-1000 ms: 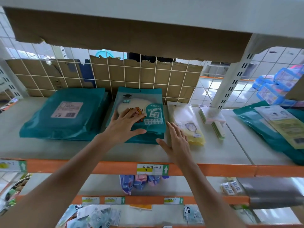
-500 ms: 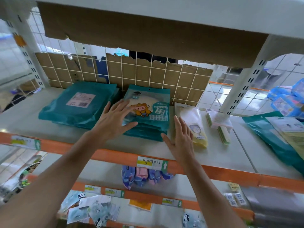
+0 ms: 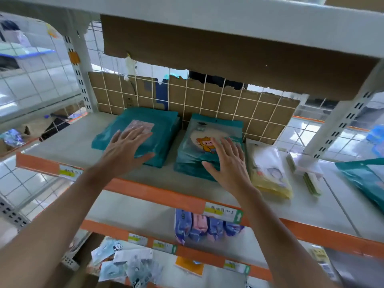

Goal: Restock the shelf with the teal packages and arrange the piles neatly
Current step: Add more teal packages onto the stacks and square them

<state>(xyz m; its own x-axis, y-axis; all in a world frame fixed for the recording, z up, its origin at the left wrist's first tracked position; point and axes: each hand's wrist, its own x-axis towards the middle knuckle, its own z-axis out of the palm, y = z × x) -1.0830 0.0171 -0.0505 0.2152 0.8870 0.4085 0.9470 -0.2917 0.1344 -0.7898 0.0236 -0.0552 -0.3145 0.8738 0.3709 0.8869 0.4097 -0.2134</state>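
- Teal packages sit in two piles on the shelf [image 3: 68, 142], side by side with a narrow gap between them, both pushed back near the cardboard [image 3: 207, 96].
- Left pile [image 3: 164, 129] lies label up. The left hand [image 3: 126, 150] rests flat on it, its fingers [image 3: 135, 134] straight and spread, gripping nothing.
- Right pile [image 3: 209, 127] shows a cartoon print. The right hand [image 3: 228, 163] lies flat on its near right corner, fingers [image 3: 230, 146] straight and released, thumb near the front edge.
- Each pile is directly under its own hand and reaches on beyond the fingertips. Both long axes run front to back, away from the person.
- The right pile's lower layers stick out in steps at the front, so it looks the less tidy. Squaring it probably calls for a push toward the back from that hand.
- The left pile's edges look slanted against the shelf front, though the wide lens may add to that.
- A yellow package [image 3: 270, 173] lies just beside the right pile, so there is little room to slide that way.
- A stray teal pack [image 3: 363, 179] lies at the far right, well apart and nearer the right hand.
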